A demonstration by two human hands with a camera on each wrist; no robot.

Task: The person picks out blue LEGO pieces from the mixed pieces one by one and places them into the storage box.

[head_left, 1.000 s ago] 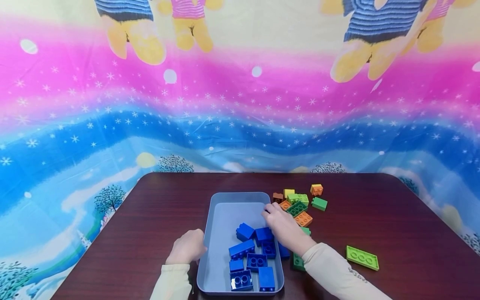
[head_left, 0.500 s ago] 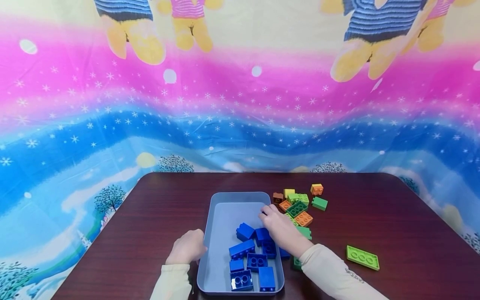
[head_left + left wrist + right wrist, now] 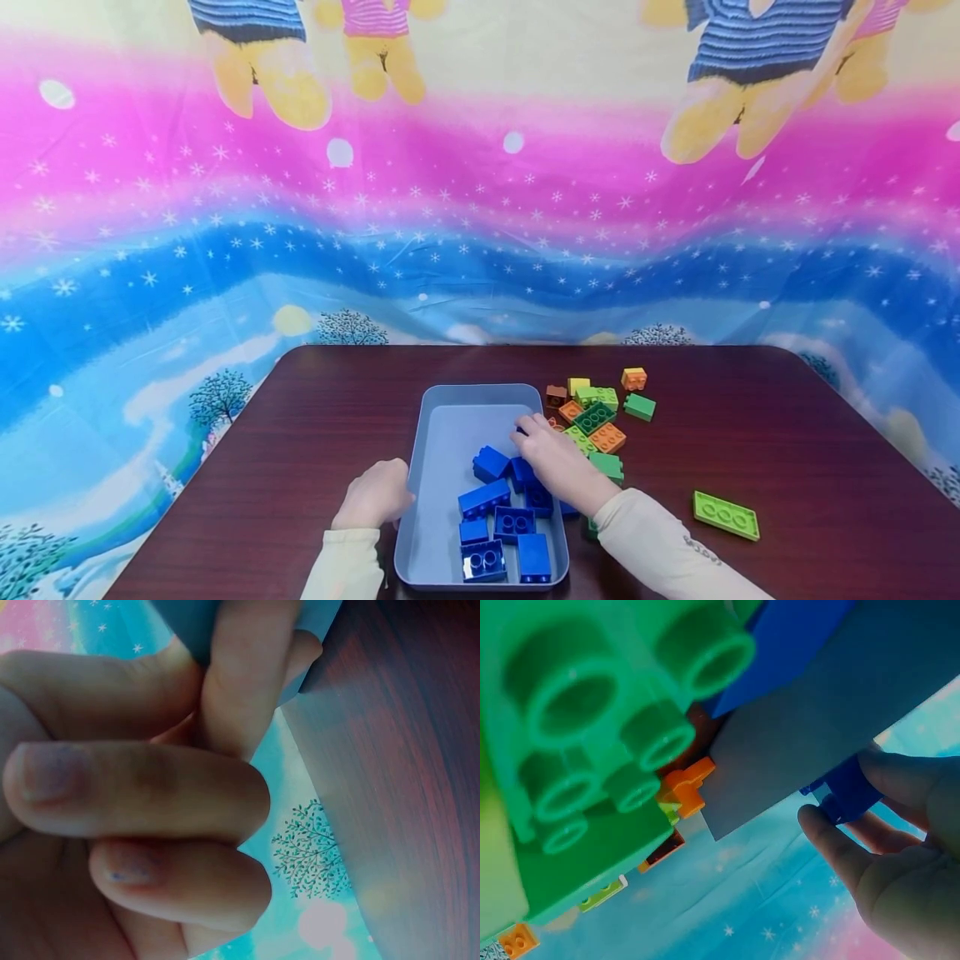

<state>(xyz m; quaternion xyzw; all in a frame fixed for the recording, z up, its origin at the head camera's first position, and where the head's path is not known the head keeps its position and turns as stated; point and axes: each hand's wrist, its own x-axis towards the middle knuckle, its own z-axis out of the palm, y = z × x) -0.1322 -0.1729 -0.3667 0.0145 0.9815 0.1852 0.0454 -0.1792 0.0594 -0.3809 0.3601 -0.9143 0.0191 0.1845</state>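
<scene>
A grey-blue rectangular tray point(image 3: 438, 467) lies on the table, with several blue toy bricks point(image 3: 483, 498) in its right and near part. My left hand point(image 3: 373, 493) holds the tray's left wall; in the left wrist view its thumb and index finger pinch the tray edge point(image 3: 187, 626), the other fingers folded. Over the tray's right rim reaches my right hand point(image 3: 558, 458). Its thumb and fingertips pinch a blue toy brick point(image 3: 855, 791), seen above the rim in the right wrist view. From the head, that brick is mostly hidden by the fingers.
Right of the tray lies a loose group of toy bricks, among them a dark green brick point(image 3: 595, 417), an orange brick point(image 3: 607, 437) and a green brick point(image 3: 606, 467). A lime plate brick point(image 3: 725, 515) sits farther right. A patterned cloth point(image 3: 480, 208) hangs behind the table.
My right hand has moved a little left, over the tray, with the blue brick in its fingers. Lime and orange bricks behind it have come into view. The left hand stays put.
</scene>
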